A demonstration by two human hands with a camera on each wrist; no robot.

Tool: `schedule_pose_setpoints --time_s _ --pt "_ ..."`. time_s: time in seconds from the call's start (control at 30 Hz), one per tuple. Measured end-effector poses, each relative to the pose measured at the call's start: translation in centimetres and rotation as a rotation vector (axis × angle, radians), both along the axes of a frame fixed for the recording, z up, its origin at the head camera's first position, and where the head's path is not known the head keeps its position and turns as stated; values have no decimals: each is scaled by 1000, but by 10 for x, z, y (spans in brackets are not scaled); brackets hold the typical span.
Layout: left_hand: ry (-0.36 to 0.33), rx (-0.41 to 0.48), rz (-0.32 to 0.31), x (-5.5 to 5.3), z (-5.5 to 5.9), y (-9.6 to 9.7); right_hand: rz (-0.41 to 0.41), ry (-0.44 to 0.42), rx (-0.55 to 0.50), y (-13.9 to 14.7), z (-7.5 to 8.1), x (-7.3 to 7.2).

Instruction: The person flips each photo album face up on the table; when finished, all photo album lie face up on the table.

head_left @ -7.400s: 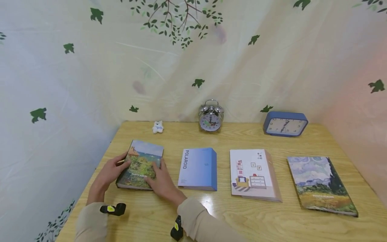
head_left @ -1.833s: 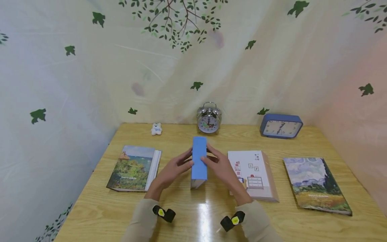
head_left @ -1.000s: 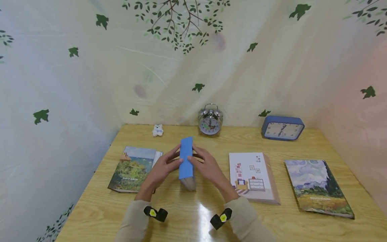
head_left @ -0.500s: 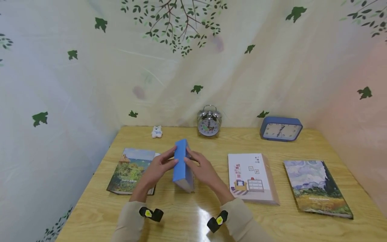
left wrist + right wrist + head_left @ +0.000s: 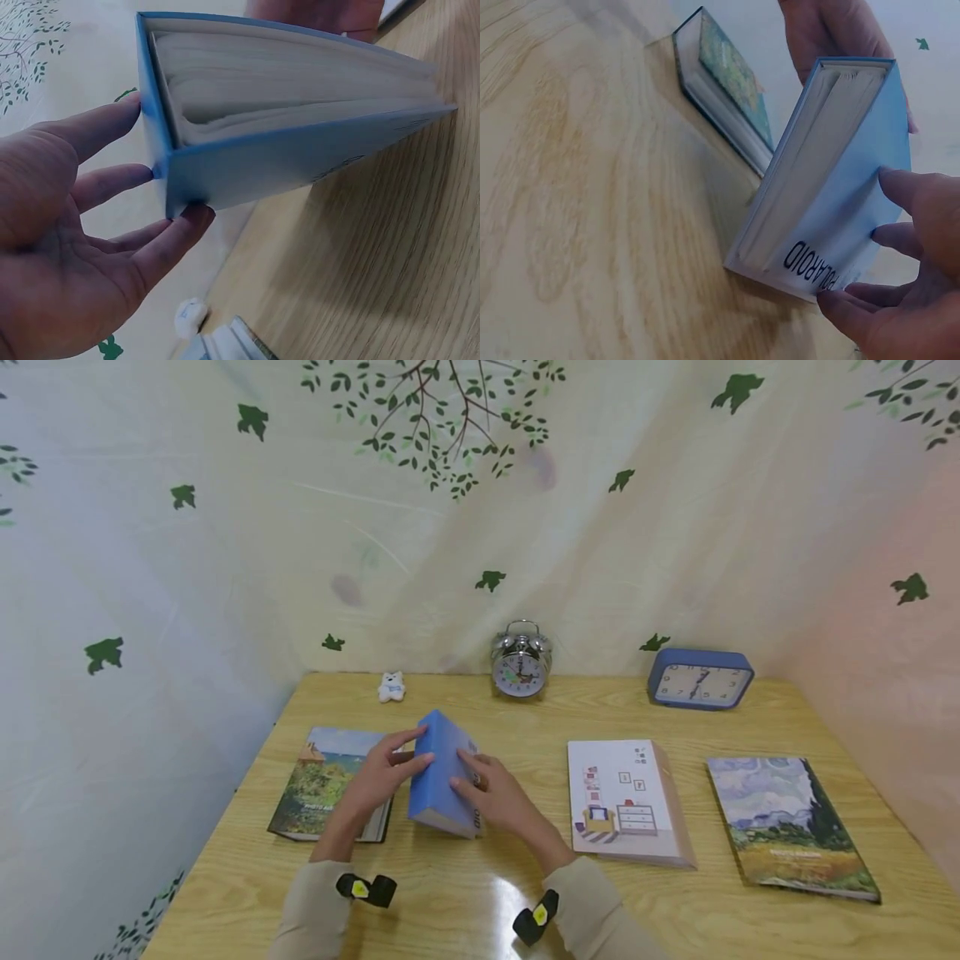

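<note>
A blue photo album marked POLAROID (image 5: 442, 793) leans to the left on its page edges near the table's middle, spine upward and lettered cover facing right. At its spine, my left hand (image 5: 372, 779) holds it with thumb and fingertips; the left wrist view shows these fingertips on the blue edge (image 5: 159, 142). My right hand (image 5: 504, 792) presses spread fingertips against the lettered cover, seen closely on the album (image 5: 855, 180) in the right wrist view. Partly behind my left hand lies a garden-picture photo album (image 5: 318, 785), flat on the table.
To the right lie a white album with a drawn room (image 5: 618, 785) and a cypress-landscape album (image 5: 787, 827). Along the back stand a small white bear figure (image 5: 391, 687), a silver twin-bell alarm clock (image 5: 521, 664) and a blue desk clock (image 5: 701, 681).
My hands have gone from the garden album to the blue one. It was flat, then stood spine up; since then it has shifted left and tipped leftward, and its lettered cover has come into view.
</note>
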State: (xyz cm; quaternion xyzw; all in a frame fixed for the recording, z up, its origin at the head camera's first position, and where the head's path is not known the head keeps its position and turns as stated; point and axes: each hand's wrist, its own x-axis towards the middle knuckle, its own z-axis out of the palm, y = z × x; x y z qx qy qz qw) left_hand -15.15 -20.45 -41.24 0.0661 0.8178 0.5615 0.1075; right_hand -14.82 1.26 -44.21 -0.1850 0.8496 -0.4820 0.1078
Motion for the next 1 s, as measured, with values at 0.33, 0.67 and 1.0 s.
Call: schedule_pose_setpoints --time_s 0.33,0.67,1.0 --pt "-21 -58 -25 1 -4 -11 -86 -16 53 0 -11 3" --pt "-14 -88 -56 4 -14 -17 -65 19 79 0 -27 2" --pt "-27 -120 -20 2 -23 -19 -61 44 114 -4 -30 5"
